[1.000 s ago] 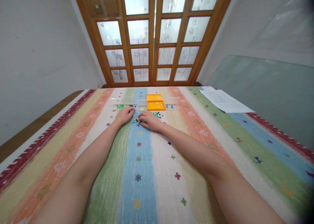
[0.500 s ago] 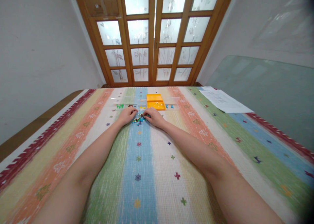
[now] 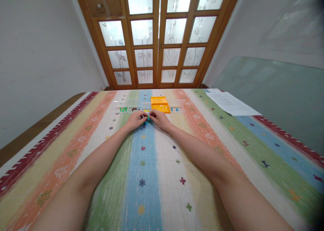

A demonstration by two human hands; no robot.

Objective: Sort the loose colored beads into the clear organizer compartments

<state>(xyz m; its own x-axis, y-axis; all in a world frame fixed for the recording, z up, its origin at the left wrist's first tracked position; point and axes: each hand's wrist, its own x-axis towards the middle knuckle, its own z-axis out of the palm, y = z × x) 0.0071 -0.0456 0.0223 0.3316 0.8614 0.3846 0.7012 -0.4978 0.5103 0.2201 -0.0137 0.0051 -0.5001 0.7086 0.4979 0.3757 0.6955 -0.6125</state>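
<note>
A small pile of mixed coloured pieces [image 3: 145,123] lies on the blue stripe of the cloth. My left hand [image 3: 136,119] is over the pile's left side, its fingers pressed together at the tips; anything between them is too small to make out. Close on its right, my right hand [image 3: 159,118] has its fingertips pinched at the pile's upper right edge, and what they hold is hidden. Behind the hands stands an open orange box [image 3: 160,100] with white bits inside. Clear trays beside it hold green pieces [image 3: 123,109], dark red pieces [image 3: 134,109], yellow pieces and blue pieces [image 3: 177,109].
A striped, patterned cloth [image 3: 143,197] covers the table. Printed white paper [image 3: 229,103] lies at the back right, beside a pale green panel [image 3: 273,89]. Wooden glass-paned doors [image 3: 158,55] stand beyond the table.
My left hand has moved right, over the pile and close to my right hand. My right hand has shifted slightly right. More of the dark red pieces shows.
</note>
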